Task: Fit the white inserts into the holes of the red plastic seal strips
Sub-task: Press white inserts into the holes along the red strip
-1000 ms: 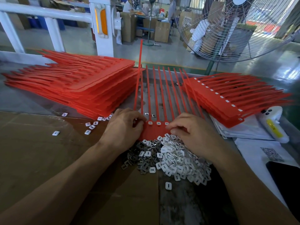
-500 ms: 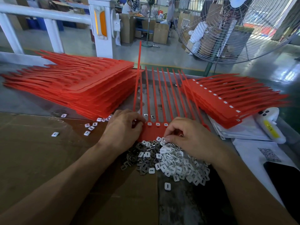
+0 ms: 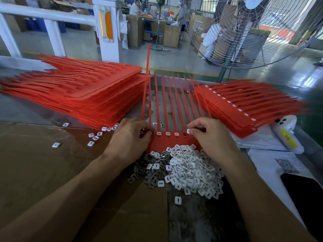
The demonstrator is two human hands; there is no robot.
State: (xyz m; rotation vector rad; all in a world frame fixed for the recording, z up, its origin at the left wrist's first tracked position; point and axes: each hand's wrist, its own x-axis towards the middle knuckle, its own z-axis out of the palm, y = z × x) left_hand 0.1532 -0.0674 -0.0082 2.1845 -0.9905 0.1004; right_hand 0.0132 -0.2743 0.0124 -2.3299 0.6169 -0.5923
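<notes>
Progress: three holes filled; our right hand (image 3: 212,135) pinches a white insert (image 3: 188,131), our left hand (image 3: 130,137) grips the strip sheet (image 3: 172,142); the 9-o'clock stack (image 3: 83,95) waits.

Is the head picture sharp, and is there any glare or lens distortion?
Head view: the hands and the pile of white inserts look sharp; daylight glares on the green floor at right; the wide lens bows the white railing and the fan.
</notes>
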